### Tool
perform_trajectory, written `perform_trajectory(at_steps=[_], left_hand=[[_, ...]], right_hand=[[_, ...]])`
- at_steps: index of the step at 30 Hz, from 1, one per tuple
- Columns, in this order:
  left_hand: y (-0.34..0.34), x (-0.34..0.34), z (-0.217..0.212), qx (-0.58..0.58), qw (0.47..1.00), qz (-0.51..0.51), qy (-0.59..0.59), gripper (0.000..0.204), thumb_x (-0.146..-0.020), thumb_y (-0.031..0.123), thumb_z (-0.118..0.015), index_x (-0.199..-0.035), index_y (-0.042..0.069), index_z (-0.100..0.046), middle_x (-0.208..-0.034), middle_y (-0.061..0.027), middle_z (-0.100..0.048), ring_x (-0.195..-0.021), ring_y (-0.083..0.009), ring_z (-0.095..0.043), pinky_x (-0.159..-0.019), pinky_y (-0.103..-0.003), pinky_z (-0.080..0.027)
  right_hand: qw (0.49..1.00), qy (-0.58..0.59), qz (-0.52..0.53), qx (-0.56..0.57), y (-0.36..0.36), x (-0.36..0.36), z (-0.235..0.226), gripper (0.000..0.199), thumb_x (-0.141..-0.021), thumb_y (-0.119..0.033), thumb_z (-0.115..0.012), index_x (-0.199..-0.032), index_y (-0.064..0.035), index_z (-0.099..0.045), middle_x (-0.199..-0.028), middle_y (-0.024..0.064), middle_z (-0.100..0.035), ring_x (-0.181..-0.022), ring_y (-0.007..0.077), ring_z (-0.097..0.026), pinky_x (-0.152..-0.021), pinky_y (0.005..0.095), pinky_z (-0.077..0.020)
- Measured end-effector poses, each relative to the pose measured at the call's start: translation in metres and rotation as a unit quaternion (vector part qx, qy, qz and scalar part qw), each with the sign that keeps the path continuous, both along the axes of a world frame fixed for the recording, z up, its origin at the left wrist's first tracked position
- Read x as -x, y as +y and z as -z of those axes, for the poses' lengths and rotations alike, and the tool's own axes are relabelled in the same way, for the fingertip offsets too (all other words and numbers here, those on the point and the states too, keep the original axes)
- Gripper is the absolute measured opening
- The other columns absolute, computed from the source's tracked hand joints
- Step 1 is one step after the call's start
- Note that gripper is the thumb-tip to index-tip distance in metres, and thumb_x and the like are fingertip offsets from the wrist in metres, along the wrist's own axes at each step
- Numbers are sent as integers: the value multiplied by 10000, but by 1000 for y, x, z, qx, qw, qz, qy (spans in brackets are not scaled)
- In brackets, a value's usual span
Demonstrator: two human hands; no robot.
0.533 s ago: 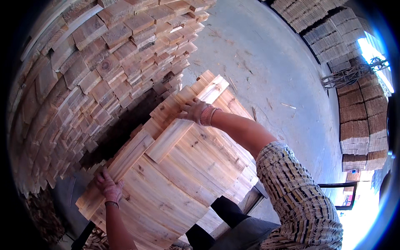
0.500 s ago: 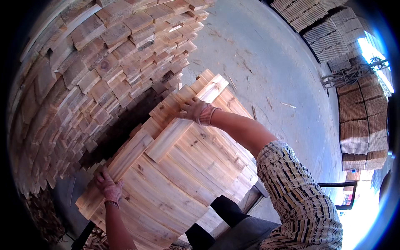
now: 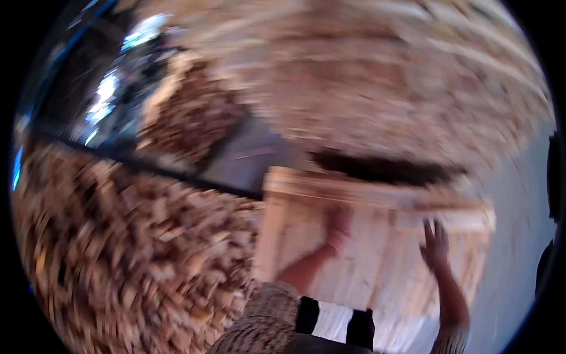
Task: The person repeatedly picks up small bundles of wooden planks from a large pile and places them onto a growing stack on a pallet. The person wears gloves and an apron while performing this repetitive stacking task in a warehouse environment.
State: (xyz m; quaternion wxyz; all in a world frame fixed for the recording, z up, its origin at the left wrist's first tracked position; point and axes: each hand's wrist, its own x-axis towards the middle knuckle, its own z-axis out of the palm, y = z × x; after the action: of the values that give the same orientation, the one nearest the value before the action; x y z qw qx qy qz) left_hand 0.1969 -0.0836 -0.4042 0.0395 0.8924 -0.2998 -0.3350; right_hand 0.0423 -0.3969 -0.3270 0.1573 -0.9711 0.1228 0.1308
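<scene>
In front of me lies a stack of pale wooden boards point(image 3: 377, 259), set side by side, with loose planks point(image 3: 448, 219) across its far edge. My right hand point(image 3: 435, 245) is on or just over the right part of the boards, fingers stretched out and apart, nothing held, close to the end of a crosswise plank. My left hand point(image 3: 338, 227), in a pinkish glove, is over the boards left of the middle. Motion smears its fingers, so whether it touches or holds anything is unclear.
A high wall of stacked timber point(image 3: 377, 88) rises beyond the boards, a dark gap at its foot. On the left is a big heap of wood offcuts point(image 3: 147, 248) behind a dark rail point(image 3: 177, 176). Another offcut pile point(image 3: 197, 115) stands farther back. Grey floor point(image 3: 519, 236) shows at the right.
My view has swung left, bringing the offcut heap into sight. My left hand has left the boards' left edge for their middle; my right hand has come off the crosswise plank towards me.
</scene>
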Motion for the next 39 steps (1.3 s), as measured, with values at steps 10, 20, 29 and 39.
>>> perform_trajectory(at_steps=[10, 20, 29, 39], left_hand=[[203, 274, -243, 150, 905, -301, 259, 513, -874, 400, -631, -1249, 51, -612, -1195, -226, -647, -1115, -329, -617, -949, -427, -485], [324, 173, -345, 140, 885, -396, -201, 717, -946, 528, -538, -1461, 38, -441, -1512, -212, -422, -1404, -370, -387, -1171, -446, -308], [507, 118, -519, 249, 794, -203, -516, 425, -846, 118, -653, -1257, 57, -560, -1235, -194, -600, -1081, -400, -622, -903, -458, -542], [508, 89, -483, 292, 841, -351, -292, 531, -950, 383, -612, -1376, 81, -514, -1378, -242, -514, -1270, -412, -497, -1071, -495, -405]], right_hand=[[877, 325, -271, -229, 164, 182, 36, 820, -906, -567, -620, -1475, -18, -402, -1254, 250, -636, -1121, 414, -627, -941, 490, -514], [914, -90, -389, -76, 265, -133, -251, 830, -871, -481, -706, -1482, -20, -385, -1388, 268, -536, -1311, 385, -505, -1119, 455, -382], [734, -436, -409, -323, 586, -280, -775, 846, -939, -432, -607, -1526, 65, -255, -1523, 285, -382, -1441, 353, -360, -1200, 407, -285], [756, -516, -243, -321, 748, -371, -874, 1263, -710, -453, -855, -1580, -38, -38, -1532, 293, -292, -1411, 393, -366, -1179, 435, -339]])
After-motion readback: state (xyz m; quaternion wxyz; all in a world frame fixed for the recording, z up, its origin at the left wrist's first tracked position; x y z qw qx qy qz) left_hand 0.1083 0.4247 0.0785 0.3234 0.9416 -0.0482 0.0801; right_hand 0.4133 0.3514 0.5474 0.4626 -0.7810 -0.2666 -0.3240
